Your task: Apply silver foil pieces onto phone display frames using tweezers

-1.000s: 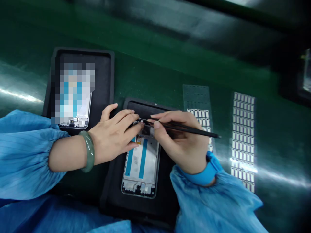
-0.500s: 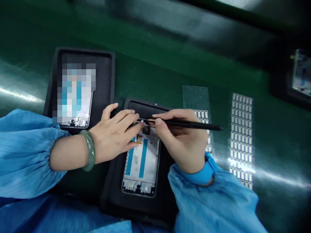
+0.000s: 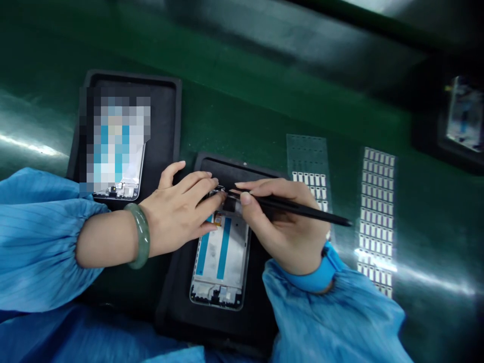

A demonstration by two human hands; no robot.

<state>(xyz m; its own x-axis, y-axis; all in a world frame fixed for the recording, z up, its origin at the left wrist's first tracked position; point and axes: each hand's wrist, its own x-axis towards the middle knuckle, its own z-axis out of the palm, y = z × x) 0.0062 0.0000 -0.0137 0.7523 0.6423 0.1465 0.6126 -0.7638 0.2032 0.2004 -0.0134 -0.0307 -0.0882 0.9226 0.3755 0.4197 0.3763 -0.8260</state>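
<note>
An opened phone chassis (image 3: 214, 257) with two blue adhesive strips lies in a black tray (image 3: 260, 322). My left hand (image 3: 181, 209) reaches over its upper end from the left, fingers spread and fingertips resting at the top edge. My right hand (image 3: 289, 222) is closed around black tweezers (image 3: 302, 209), held like a pen. Their tips point left into the chassis top, close to my left fingertips. What the tips touch is too small to make out. An orange flex piece (image 3: 218, 220) shows just below my left fingers.
Another black tray (image 3: 162, 131) at the left bears a second phone chassis (image 3: 130, 174), partly pixelated. To the right lie two clear sheets of small white stickers, a nearer sheet (image 3: 308, 156) and a farther sheet (image 3: 378, 201). Another device (image 3: 465, 113) stands at the far right.
The tweezers tilt more steeply, their rear end lower and farther right. My right hand has shifted slightly right and down. My left hand has stayed nearly still.
</note>
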